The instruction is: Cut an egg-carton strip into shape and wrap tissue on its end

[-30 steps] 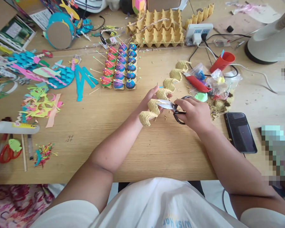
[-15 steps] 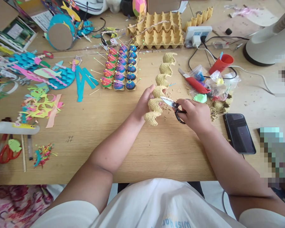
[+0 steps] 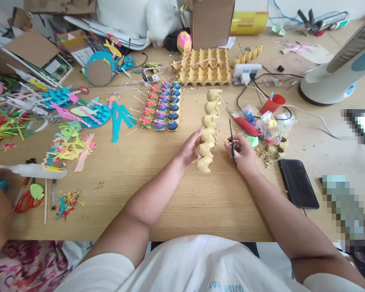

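Observation:
A long strip of egg-carton cups (image 3: 209, 121) lies straight on the wooden table (image 3: 182, 202), running away from me. My left hand (image 3: 191, 149) grips the strip's near end from the left. Just right of the strip, my right hand (image 3: 242, 153) is closed on black-handled scissors (image 3: 232, 138), whose blades point away and look closed. Carton crumbs are scattered around both hands.
Painted egg-cup figures with sticks (image 3: 162, 109) stand behind left. Egg trays (image 3: 202, 67), a power strip (image 3: 247, 71), a red cup (image 3: 272, 104), a red cutter (image 3: 242, 122) and plastic bags are behind. A phone (image 3: 298, 183) lies right, a fan (image 3: 337, 77) far right, paper cutouts (image 3: 67, 142) left.
The scissors came off the strip and moved right, blades closed and pointing away. The strip was swung straight and laid on the table. The camera tilted up.

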### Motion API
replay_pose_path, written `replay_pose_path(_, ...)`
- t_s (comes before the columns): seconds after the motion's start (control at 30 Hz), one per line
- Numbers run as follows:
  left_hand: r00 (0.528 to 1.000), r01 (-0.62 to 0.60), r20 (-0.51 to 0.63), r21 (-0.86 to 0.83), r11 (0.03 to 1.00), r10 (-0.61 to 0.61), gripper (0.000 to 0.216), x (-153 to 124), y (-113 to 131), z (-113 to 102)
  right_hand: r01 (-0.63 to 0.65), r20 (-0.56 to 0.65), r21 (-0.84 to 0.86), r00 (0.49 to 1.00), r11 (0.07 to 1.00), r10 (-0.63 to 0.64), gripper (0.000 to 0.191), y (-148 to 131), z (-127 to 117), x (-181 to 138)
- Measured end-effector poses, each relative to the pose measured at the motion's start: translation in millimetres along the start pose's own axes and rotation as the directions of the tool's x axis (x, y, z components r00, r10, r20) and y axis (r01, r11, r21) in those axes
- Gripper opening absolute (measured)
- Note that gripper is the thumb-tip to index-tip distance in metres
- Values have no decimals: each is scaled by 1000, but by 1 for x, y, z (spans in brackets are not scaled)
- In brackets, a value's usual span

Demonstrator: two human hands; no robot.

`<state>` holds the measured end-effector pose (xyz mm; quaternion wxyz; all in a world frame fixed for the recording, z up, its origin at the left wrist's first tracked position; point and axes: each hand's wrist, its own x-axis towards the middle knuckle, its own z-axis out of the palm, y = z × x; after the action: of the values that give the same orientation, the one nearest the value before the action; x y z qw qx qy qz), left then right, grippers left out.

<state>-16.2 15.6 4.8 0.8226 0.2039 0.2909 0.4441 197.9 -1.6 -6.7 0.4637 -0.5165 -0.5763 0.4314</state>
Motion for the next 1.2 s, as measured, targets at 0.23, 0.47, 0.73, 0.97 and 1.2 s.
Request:
replay_pose_path(0.23,998,6,-64,54,999,-3,38,4,-4,-4,-18,-26,26,999,999,19,57,4,1,4)
replay_pose_path(0.47,994,-109,-17,80,991,111,37,6,-12,-3,-7,-10,-15,1000,1000,6,60,7,1,7)
replay_pose_path(0.73,966,-259,30,103,960,258,42,7,-17,2,68,-26,-139,997,988,-73,58,15,-2,5)
replay_pose_path(0.97,958,-288,57,121,950,283,42,9,-19,2,124,-38,-218,990,968,-135,58,17,0,5)
replay_pose_path(1.2,952,-305,33,154,940,303,36,9,-21,0,127,-53,-245,988,961,-144,57,16,3,5)
